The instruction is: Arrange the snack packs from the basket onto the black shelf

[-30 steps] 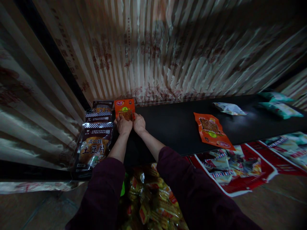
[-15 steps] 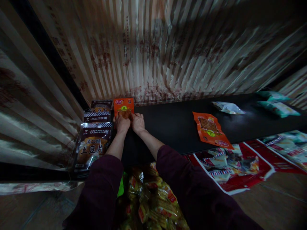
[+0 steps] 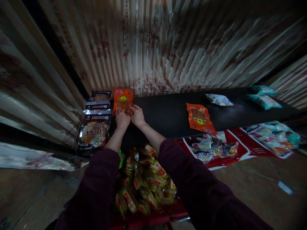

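Got both hands down at the left end of a black shelf (image 3: 160,116), right on the near part of an orange packet (image 3: 123,98). With the left hand (image 3: 123,119), touching the near left bit, fingers bent; with the right hand (image 3: 137,115), touching the near right corner, fingers curled as well. Pinching or just pressing, honestly can't tell from this angle. As for the packet: printed side showing, close to the striped sheeting (image 3: 148,48) on the far side, just right of two dark brown packs (image 3: 96,127), one nearer than the other. Farther right, a second orange packet (image 3: 200,118), turned the other way round, at the near edge. Past that, a whitish pack (image 3: 219,99), then two teal packs (image 3: 265,101) toward the far right. Below, between purple sleeves (image 3: 100,179), a heap of yellowish wrapped snacks (image 3: 146,179). Pretty dim overall.
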{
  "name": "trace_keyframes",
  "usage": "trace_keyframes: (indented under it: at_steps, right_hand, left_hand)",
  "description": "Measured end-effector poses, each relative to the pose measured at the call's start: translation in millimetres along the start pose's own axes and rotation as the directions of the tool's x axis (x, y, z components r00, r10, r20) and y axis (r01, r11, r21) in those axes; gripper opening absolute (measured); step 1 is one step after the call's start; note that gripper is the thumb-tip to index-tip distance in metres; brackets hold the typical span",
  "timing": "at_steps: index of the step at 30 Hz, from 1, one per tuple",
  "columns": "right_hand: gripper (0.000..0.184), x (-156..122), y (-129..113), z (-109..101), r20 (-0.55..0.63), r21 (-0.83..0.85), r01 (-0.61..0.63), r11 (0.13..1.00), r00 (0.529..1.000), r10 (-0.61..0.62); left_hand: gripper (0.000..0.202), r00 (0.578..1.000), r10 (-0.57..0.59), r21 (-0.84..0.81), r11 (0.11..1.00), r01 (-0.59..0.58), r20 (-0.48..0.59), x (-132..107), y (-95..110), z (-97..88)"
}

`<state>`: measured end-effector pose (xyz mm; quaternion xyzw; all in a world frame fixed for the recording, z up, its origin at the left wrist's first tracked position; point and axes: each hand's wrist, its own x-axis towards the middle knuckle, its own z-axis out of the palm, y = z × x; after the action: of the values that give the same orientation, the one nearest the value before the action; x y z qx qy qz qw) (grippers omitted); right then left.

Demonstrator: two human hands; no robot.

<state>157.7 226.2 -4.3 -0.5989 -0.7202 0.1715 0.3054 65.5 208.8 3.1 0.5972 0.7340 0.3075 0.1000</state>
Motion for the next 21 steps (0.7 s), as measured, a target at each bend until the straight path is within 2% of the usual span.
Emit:
trace_keyframes:
  at_steps: [3,6,10,12,13,14,16,18,19,21]
  right_hand:
    - [0.033,-20.9,-9.9,-11.2,-0.036,0.049,0.058,0.997,0.998,-0.056]
    - [0.033,-49.7,-20.8,-24.3,-0.084,0.139,0.137,0.981,0.988,-0.126]
    - [0.031,-108.2,-31.7,-35.2,-0.138,0.241,0.201,0.95,0.975,-0.171]
    - [0.028,-142.9,-31.2,-33.1,-0.142,0.261,0.186,0.947,0.978,-0.153]
    - [0.028,-160.1,-28.9,-30.0,-0.118,0.258,0.163,0.952,0.984,-0.136]
    - [0.027,-176.6,-25.5,-25.9,-0.065,0.246,0.139,0.959,0.99,-0.127]
    - [0.025,-206.1,-16.2,-16.8,0.13,0.182,0.095,0.979,0.984,-0.12]
    - [0.024,-229.7,-5.3,-10.7,0.338,0.096,0.052,0.994,0.938,-0.082]
    - [0.024,-239.0,0.3,-10.2,0.369,0.071,0.063,0.995,0.926,-0.085]
    - [0.027,-252.9,12.5,-15.4,0.303,0.059,0.14,0.988,0.941,-0.152]
  left_hand:
    - [0.035,0.999,0.027,-0.064,0.998,-0.028,-0.023,-21.3,8.7,-15.9]
    - [0.035,0.999,-0.02,-0.111,0.994,0.023,0.035,-51.1,15.1,-38.4]
    - [0.033,0.989,0.044,-0.211,0.977,-0.013,0.141,-115.8,5.3,-64.9]
    - [0.034,0.963,0.077,-0.205,0.979,-0.024,0.258,-156.5,-10.3,-69.2]
    - [0.034,0.934,0.082,-0.156,0.987,-0.028,0.349,-176.6,-20.3,-68.7]
    - [0.033,0.885,0.067,-0.076,0.996,-0.035,0.46,-195.6,-31.5,-66.7]
    - [0.032,0.753,-0.032,0.112,0.992,-0.055,0.657,-226.7,-55.7,-60.0]
    - [0.029,0.702,-0.114,0.193,0.981,-0.034,0.703,-245.5,-78.9,-52.0]
    - [0.028,0.685,-0.164,0.233,0.972,-0.009,0.71,-250.0,-88.8,-48.1]
    - [0.03,0.655,-0.245,0.286,0.957,0.046,0.715,-251.0,-103.5,-40.2]
